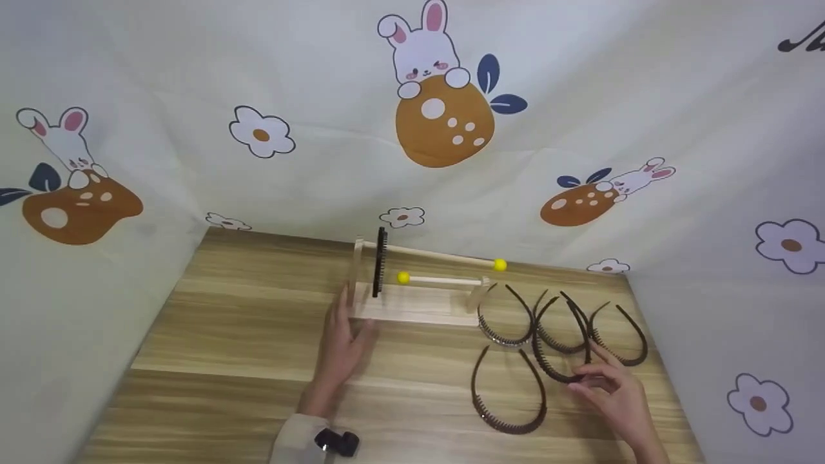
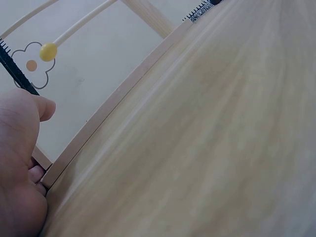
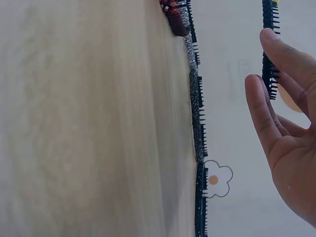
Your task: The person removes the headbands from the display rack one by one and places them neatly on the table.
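Observation:
A wooden stand (image 1: 412,312) with two horizontal pegs tipped by yellow balls stands at the back of the table. One black toothed headband (image 1: 380,261) hangs on its longer, upper peg. My left hand (image 1: 345,345) holds the stand's left end, fingertips curled by the lower corner in the left wrist view. My right hand (image 1: 615,390) pinches a dark toothed headband (image 3: 268,54) between thumb and fingers, raised off the table. Near it lie a headband with a sparkly band (image 1: 506,341), a brown headband (image 1: 512,426) in front, and further headbands (image 1: 635,361) behind and to the right.
The wood-grain table (image 1: 213,361) ends at a pale printed cloth (image 1: 322,180) behind, with cloth at both sides too. The shorter, lower peg (image 1: 445,280) points left from a short post on the stand's right. A black strap (image 1: 336,442) sits on my left wrist.

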{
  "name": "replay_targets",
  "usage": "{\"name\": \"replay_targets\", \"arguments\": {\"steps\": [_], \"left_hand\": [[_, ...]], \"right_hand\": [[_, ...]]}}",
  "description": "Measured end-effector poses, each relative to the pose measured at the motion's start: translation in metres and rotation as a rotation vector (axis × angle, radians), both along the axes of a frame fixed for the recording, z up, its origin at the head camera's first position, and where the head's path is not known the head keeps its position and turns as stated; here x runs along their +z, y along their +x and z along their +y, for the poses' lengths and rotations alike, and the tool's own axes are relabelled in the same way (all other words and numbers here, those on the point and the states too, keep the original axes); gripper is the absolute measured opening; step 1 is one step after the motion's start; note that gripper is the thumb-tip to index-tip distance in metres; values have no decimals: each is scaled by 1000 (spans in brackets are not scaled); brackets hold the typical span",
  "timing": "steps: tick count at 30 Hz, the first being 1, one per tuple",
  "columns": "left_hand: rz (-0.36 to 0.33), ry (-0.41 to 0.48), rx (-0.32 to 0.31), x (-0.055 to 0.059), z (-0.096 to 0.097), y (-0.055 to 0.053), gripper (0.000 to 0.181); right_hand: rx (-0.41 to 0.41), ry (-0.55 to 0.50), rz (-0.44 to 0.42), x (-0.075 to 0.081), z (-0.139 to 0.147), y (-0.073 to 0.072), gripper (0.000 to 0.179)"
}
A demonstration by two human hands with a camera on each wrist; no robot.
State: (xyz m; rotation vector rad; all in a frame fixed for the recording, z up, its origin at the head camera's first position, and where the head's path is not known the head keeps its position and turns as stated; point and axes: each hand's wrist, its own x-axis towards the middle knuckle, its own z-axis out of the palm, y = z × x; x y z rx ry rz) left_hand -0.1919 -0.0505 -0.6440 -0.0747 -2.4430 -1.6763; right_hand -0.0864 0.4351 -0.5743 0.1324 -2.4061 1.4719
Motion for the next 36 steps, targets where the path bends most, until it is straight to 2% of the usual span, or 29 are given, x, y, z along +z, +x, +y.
{"name": "replay_targets", "arguments": {"steps": [9, 14, 18, 27, 33, 36], "left_hand": [[-15, 15, -8, 0, -1, 0, 90], [-15, 15, -5, 0, -1, 1, 90], [-14, 10, -3, 1, 0, 1, 90], [5, -7, 0, 0, 0, 0, 88], [-2, -4, 1, -2, 0, -1, 87], [-6, -4, 4, -1, 0, 0, 88]], "right_hand": [[-83, 89, -43, -9, 15, 15, 39], [-93, 170, -75, -12, 24, 23, 37], [-80, 214, -97, -11, 32, 28, 37], [-59, 268, -219, -12, 40, 40, 35], [57, 291, -207, -19, 54, 46, 34], [66, 302, -227, -20, 59, 48, 33]]}}
